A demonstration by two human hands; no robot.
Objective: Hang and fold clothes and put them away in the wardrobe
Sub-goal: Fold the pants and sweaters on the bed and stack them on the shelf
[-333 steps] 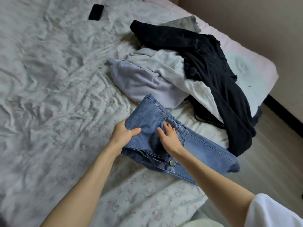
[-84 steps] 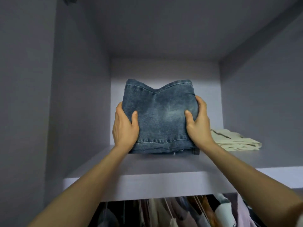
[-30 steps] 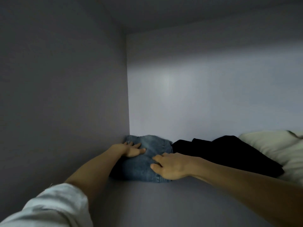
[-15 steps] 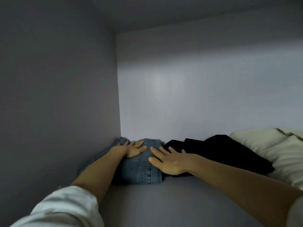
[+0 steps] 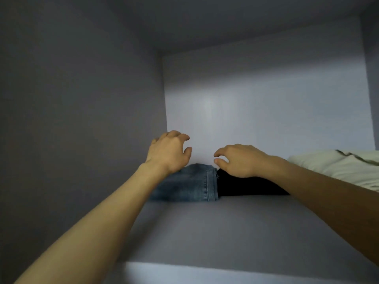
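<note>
I have the folded jeans [image 5: 188,183] lying on the wardrobe shelf [image 5: 215,228], pushed deep into the back left corner, with the black garment [image 5: 246,186] touching their right edge and a pale cream garment [image 5: 336,167] further right. My left hand [image 5: 169,153] hovers above the back of the denim, fingers loosely curled and holding nothing. My right hand [image 5: 239,160] hangs over the seam between the jeans and the black garment, fingers also relaxed and bent, gripping nothing.

The jeans look to me like thick, fairly heavy denim: soft enough to fold, stiff enough to keep the stack's shape, and not slippery. If I had to shift them again, I would take both side edges of the bundle, thumbs on top, so the layers do not slide open. Nothing fragile here.

Against the view half a second ago, both hands have lifted off the cloth: then the left palm lay flat on the jeans and the right lay spread against their right edge. The jeans sit where they were. I judge this piece is stowed, and more clothes probably wait to be folded or hung.
</note>
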